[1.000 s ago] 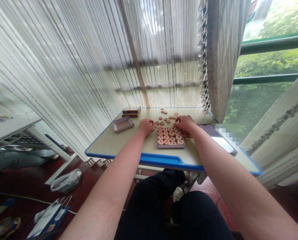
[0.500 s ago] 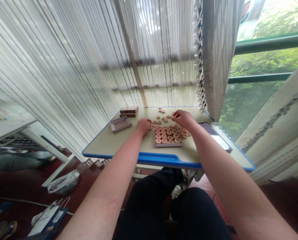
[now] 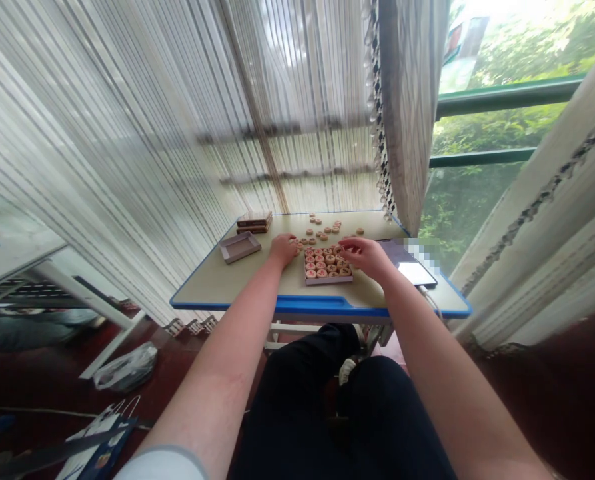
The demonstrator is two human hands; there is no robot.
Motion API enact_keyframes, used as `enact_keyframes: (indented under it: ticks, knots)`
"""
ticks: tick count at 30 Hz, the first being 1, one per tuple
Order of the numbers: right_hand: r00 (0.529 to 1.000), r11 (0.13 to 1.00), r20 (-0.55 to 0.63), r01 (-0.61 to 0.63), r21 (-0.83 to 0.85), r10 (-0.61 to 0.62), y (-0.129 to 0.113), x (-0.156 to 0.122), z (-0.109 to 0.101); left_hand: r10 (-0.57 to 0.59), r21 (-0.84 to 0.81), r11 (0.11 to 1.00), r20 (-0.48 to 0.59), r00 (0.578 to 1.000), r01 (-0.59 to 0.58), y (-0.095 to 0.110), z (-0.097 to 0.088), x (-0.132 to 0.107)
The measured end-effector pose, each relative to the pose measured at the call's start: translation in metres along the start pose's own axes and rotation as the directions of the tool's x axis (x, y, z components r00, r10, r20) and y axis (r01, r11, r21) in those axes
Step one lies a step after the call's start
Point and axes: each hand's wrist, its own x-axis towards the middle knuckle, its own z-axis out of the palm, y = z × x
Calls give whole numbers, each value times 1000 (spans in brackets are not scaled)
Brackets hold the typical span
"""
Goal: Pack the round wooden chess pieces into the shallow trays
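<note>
Round wooden Chinese chess pieces (image 3: 322, 265) with red and dark characters fill a shallow box (image 3: 328, 281) in rows. Over the box's back right part, my right hand (image 3: 366, 257) pinches a Chinese chess piece at its fingertips, just above the other pieces. My left hand (image 3: 283, 250) rests on the table left of the box, its fingers curled beside a few loose pieces (image 3: 301, 245). What those fingers hold, if anything, is hidden. More loose pieces (image 3: 324, 236) lie scattered behind the box.
The table (image 3: 237, 287) has a blue edge. An empty box lid (image 3: 240, 247) lies at its left, before stacked brown boxes (image 3: 254, 222). On the right sits a dark tablet (image 3: 402, 260) with a cable. A string curtain (image 3: 297, 160) hangs behind.
My right hand has come from the loose pieces at the back right to the box. My left hand stays beside the box. The view has shifted slightly right.
</note>
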Motion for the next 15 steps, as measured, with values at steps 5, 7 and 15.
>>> enact_keyframes:
  ticks: [5, 7, 15]
  knots:
    - [993, 997, 115, 41, -65, -33, -2, -3, 2, 20, -4, 1000, -35, 999, -20, 2, -4, -8]
    - [988, 993, 150, 51, -107, -35, -2, -2, 3, 40, 5, 999, -49, 998, -40, 2, -5, -10]
    - [973, 939, 189, 183, -292, -131, 2, 0, 7, 77, 16, 997, 70, 995, -78, 7, -8, -15]
